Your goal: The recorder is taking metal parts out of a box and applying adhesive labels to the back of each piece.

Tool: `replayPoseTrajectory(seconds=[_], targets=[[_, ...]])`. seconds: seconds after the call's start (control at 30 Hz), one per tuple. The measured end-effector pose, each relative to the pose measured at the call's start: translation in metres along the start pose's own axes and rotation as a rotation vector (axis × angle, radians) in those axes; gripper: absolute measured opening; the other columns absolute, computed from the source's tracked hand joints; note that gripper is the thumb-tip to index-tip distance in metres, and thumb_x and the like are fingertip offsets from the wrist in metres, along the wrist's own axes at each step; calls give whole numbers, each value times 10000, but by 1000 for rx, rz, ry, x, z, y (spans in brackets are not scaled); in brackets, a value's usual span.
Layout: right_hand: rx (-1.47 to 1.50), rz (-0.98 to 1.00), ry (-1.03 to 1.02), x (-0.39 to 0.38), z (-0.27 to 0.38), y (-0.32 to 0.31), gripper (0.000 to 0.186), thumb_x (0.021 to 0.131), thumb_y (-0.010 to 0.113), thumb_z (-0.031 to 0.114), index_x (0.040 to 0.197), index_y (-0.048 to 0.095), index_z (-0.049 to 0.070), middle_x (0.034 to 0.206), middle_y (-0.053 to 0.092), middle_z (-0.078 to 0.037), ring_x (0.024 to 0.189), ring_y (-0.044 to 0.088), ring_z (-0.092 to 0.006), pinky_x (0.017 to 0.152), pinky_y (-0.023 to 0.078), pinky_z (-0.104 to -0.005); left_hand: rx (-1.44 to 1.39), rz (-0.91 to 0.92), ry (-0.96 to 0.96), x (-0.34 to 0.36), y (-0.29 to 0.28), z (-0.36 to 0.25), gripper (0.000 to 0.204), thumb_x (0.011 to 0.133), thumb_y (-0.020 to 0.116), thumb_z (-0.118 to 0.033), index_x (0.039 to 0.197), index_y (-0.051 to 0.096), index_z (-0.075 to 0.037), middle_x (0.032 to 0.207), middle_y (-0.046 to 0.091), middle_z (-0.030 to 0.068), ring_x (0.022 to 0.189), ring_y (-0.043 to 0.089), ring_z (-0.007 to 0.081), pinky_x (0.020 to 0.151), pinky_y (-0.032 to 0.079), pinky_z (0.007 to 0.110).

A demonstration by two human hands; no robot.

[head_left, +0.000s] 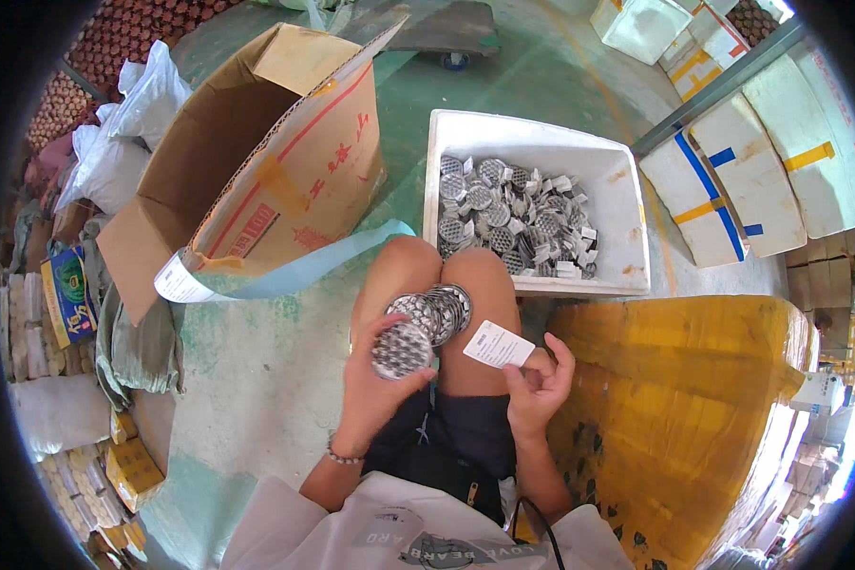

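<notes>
My left hand (369,385) is closed around the edge of a round silver disc (402,351) with a patterned face, held above my lap. Just behind it, a stack of similar silver discs (449,312) rests on my thighs. My right hand (539,388) pinches a white printed label (497,345) between thumb and fingers, to the right of the disc and apart from it. In front of my knees stands a white foam box (625,204), partly filled with a heap of silver discs (503,211); many of these carry white labels.
An opened cardboard box (313,171) stands front left. A pale blue backing strip (328,263) with white labels runs from it toward my knees. Close on my right is a large yellow-taped box (665,380). Foam boxes (750,171), white sacks (142,100) and a wheeled platform (446,27) lie farther off.
</notes>
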State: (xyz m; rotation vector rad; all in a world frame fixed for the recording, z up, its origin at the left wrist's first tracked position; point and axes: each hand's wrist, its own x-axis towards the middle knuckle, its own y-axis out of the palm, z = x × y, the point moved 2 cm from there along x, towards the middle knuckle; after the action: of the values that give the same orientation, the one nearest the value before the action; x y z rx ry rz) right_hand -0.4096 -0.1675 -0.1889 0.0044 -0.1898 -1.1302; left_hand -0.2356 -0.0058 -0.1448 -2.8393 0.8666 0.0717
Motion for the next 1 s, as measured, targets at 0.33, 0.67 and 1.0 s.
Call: replayPoseTrajectory(seconds=[0.33, 0.67, 1.0], targets=[[-449, 207, -659, 4, 32, 11, 597, 712, 906, -18, 1222, 599, 31, 955, 733, -169, 834, 732, -296, 732, 585, -366, -136, 87, 44, -21, 43, -20, 460, 893, 714, 30, 1342, 611, 27, 1253, 690, 126, 1162, 634, 169, 1000, 502, 305], [-475, 188, -685, 6, 31, 12, 493, 697, 941, 45, 1097, 654, 68, 981, 741, -170, 774, 740, -276, 637, 598, -329, -130, 26, 29, -26, 46, -26, 329, 911, 711, 19, 1237, 676, 38, 1163, 739, 125, 1065, 675, 158, 944, 530, 291], [-525, 168, -694, 1, 43, 7, 382, 700, 910, 24, 1015, 706, 88, 1026, 750, -121, 823, 721, -247, 637, 588, -324, -235, 11, -103, -27, 42, -20, 206, 891, 664, 76, 1082, 738, 46, 1035, 760, 97, 926, 685, 114, 828, 543, 248]])
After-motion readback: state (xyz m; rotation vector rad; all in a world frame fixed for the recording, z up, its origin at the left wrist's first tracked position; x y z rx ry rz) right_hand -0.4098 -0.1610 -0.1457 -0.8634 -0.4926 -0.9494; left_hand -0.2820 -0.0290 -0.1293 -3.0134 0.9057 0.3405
